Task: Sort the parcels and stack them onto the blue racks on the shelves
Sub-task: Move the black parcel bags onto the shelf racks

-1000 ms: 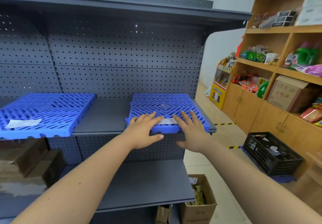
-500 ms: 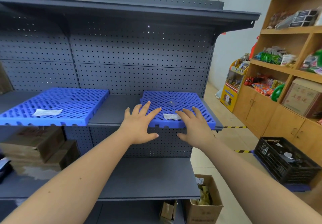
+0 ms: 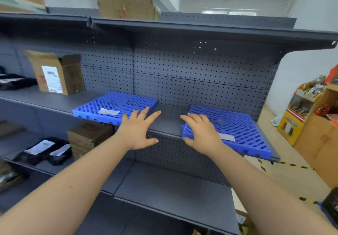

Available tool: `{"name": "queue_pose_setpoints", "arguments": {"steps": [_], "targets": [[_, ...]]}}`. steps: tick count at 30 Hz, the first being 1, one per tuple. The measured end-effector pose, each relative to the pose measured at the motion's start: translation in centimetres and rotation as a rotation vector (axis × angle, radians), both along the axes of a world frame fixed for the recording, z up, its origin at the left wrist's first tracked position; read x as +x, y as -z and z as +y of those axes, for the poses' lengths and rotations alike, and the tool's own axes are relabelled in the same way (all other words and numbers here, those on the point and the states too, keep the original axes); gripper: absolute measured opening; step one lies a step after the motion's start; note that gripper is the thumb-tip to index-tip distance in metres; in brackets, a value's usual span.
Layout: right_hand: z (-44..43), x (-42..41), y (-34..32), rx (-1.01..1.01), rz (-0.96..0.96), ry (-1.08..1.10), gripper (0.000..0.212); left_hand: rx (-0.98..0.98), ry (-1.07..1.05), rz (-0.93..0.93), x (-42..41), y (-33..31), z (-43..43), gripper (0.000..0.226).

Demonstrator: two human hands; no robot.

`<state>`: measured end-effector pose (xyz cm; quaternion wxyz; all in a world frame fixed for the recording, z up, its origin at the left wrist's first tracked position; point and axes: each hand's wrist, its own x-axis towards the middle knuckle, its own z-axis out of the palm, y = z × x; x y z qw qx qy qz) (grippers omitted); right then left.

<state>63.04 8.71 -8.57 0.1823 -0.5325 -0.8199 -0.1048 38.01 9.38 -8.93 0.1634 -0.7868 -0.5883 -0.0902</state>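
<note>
Two blue lattice racks lie on the middle shelf (image 3: pixel 168 125) of a dark grey pegboard unit. The left rack (image 3: pixel 117 106) and the right rack (image 3: pixel 237 132) each carry a white label. My left hand (image 3: pixel 138 130) is spread open in front of the gap between them, near the left rack's right corner, holding nothing. My right hand (image 3: pixel 203 134) lies open over the right rack's left front corner, fingers straight. A labelled cardboard parcel (image 3: pixel 56 74) stands upright on the same shelf at the left. Black bagged parcels (image 3: pixel 43 152) lie on the shelf below.
A brown box (image 3: pixel 89 138) sits under the left rack, and another cardboard box (image 3: pixel 128 6) rests on the top shelf. A wooden cabinet (image 3: pixel 318 136) and a yellow display stand (image 3: pixel 294 121) are at the right. Yellow-black tape (image 3: pixel 285 163) marks the floor.
The view has swung left and up, bringing the parcels at the left into sight. My left hand has left the right rack and moved toward the gap; my right hand stays at that rack's corner.
</note>
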Motion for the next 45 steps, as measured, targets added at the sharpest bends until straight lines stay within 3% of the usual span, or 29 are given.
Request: {"name": "queue_pose_setpoints", "arguments": {"steps": [6, 12, 20, 37, 45], "targets": [[2.1, -7.1, -1.8, 0.008, -0.078, -0.159, 0.069, 0.068, -0.153, 0.054, -7.2, -0.8, -2.1, 0.093], [3.3, -15.4, -2.3, 0.011, 0.021, -0.298, 0.057, 0.043, -0.296, 0.113, -15.1, -1.0, -4.8, 0.088], [3.9, -28.1, -1.7, -0.038, -0.020, -0.470, 0.057, -0.004, -0.487, 0.105, -26.5, -1.5, -7.7, 0.088], [6.0, -51.7, -4.6, -0.038, -0.056, -0.608, 0.060, 0.126, -0.565, -0.021, -48.9, -4.5, -9.0, 0.083], [6.4, -62.1, -6.1, -0.024, 0.057, -0.747, 0.055, 0.041, -0.655, -0.084, -57.5, -4.2, -9.1, 0.085]]}}
